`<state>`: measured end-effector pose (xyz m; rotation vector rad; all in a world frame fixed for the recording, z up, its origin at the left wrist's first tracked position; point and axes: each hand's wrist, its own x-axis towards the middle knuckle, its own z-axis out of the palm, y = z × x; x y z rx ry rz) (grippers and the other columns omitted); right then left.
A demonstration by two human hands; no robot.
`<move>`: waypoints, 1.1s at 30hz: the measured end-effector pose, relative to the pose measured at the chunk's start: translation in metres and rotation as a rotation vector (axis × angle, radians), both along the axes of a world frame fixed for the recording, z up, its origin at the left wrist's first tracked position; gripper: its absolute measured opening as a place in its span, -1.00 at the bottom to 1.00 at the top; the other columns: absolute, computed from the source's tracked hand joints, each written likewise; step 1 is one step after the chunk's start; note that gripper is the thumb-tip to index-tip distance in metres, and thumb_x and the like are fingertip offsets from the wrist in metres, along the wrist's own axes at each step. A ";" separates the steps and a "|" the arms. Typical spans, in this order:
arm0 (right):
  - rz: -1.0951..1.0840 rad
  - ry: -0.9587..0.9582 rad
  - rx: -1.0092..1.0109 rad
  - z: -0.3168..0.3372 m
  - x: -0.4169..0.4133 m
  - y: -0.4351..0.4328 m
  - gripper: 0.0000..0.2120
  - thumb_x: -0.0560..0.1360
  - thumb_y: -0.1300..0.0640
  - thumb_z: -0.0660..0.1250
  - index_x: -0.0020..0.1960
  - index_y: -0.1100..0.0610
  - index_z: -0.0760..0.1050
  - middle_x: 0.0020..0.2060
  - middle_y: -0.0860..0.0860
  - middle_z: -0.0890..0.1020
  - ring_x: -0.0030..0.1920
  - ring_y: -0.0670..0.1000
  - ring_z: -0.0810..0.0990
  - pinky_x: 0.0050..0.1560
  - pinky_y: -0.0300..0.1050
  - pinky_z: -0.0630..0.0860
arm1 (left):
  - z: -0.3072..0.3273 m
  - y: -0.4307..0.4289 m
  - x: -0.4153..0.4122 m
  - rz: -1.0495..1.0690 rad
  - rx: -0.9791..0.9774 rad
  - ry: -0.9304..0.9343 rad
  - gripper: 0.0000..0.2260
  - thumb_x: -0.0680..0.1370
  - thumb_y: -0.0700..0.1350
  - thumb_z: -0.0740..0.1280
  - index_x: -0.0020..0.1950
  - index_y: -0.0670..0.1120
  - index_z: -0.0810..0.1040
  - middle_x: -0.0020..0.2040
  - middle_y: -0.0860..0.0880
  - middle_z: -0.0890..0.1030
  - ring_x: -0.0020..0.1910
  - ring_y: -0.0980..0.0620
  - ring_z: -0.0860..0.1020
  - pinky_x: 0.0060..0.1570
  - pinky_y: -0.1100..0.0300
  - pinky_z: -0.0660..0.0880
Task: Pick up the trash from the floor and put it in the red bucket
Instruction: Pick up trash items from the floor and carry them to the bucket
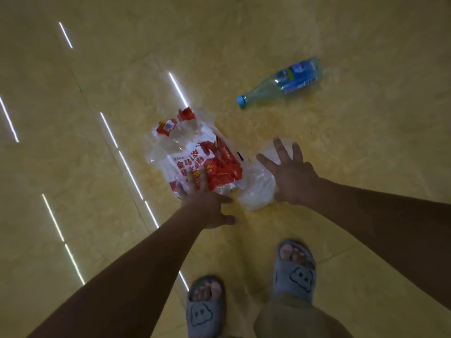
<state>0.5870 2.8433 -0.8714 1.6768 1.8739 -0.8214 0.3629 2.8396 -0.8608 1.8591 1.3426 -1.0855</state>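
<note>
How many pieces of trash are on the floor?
3. A red-and-white plastic bag by the left hand, a clear plastic bag beside it by the right hand, and a blue-capped plastic bottle farther away. More may hide under the bags.

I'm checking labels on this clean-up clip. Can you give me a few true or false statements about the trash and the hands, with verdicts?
1. The bottle lies on its side on the floor. True.
2. The bottle's cap is red. False: it is blue.
3. The right hand has its fingers spread and holds nothing. True.
4. The left hand holds the bottle. False: its fingers are over the red and white bag, apart from the bottle.
5. The person is barefoot. False: they wear slippers.
</note>
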 end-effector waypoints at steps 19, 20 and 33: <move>-0.128 0.083 0.087 0.029 0.009 -0.007 -0.42 0.44 0.22 0.36 0.41 -0.05 0.34 0.35 0.15 0.18 0.25 0.23 0.27 0.07 -0.02 0.49 | 0.037 0.000 -0.024 0.228 0.235 -0.217 -0.32 0.44 0.20 0.37 0.49 0.21 0.15 0.39 0.06 0.40 0.07 0.00 0.58 0.03 -0.13 0.55; -0.133 0.087 0.091 0.043 0.010 -0.005 -0.43 0.44 0.22 0.35 0.41 -0.05 0.34 0.35 0.15 0.18 0.24 0.23 0.27 0.06 -0.03 0.48 | 0.051 0.001 -0.024 0.260 0.244 -0.241 -0.32 0.43 0.20 0.38 0.48 0.22 0.16 0.31 0.06 0.47 0.02 0.01 0.59 0.01 -0.10 0.57; -0.097 0.133 0.154 0.286 -0.003 0.039 -0.35 0.41 0.06 0.44 0.43 -0.10 0.27 0.40 0.11 0.09 0.33 0.19 0.22 0.18 -0.11 0.45 | 0.316 0.021 -0.059 0.603 0.299 -0.315 -0.34 0.42 0.19 0.41 0.46 0.05 0.32 0.25 -0.05 0.56 0.11 -0.04 0.56 0.07 0.10 0.53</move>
